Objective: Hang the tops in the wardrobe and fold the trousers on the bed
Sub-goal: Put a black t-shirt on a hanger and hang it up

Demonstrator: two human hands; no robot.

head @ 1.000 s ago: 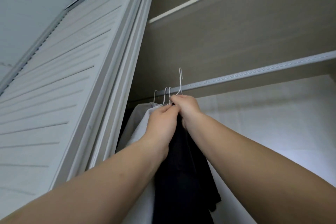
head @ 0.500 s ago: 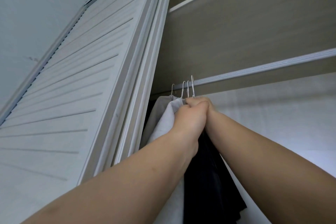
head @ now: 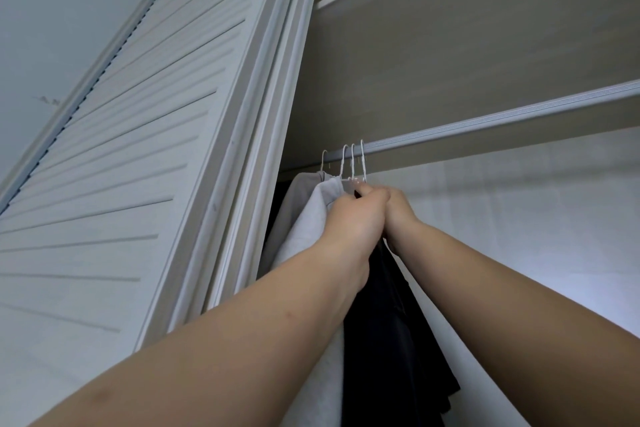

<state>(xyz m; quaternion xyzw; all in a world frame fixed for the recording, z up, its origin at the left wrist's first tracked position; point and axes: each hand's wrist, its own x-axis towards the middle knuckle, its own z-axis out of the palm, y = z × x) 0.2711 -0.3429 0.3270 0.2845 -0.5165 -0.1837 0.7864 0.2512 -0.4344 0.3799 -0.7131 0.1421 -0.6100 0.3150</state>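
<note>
A black top point(head: 391, 329) hangs from a white wire hanger point(head: 363, 163) whose hook sits over the wardrobe rail point(head: 502, 116). My left hand point(head: 356, 218) grips the black top at its neck, just under the hanger hooks. Beside it, my right hand point(head: 398, 208) holds the same hanger's neck, partly hidden behind the left hand. To the left hang a white top point(head: 311, 229) and a grey top point(head: 298, 198) on their own hangers, pressed close together.
A white louvred wardrobe door point(head: 138, 149) stands open on the left. A beige shelf point(head: 450, 28) runs above the rail. The rail to the right of the hangers carries nothing, with the pale back wall point(head: 519, 218) behind it.
The black top's hanger hook, raised above the rail a second ago, now sits on the rail next to the other hooks. Both hands stayed at its neck.
</note>
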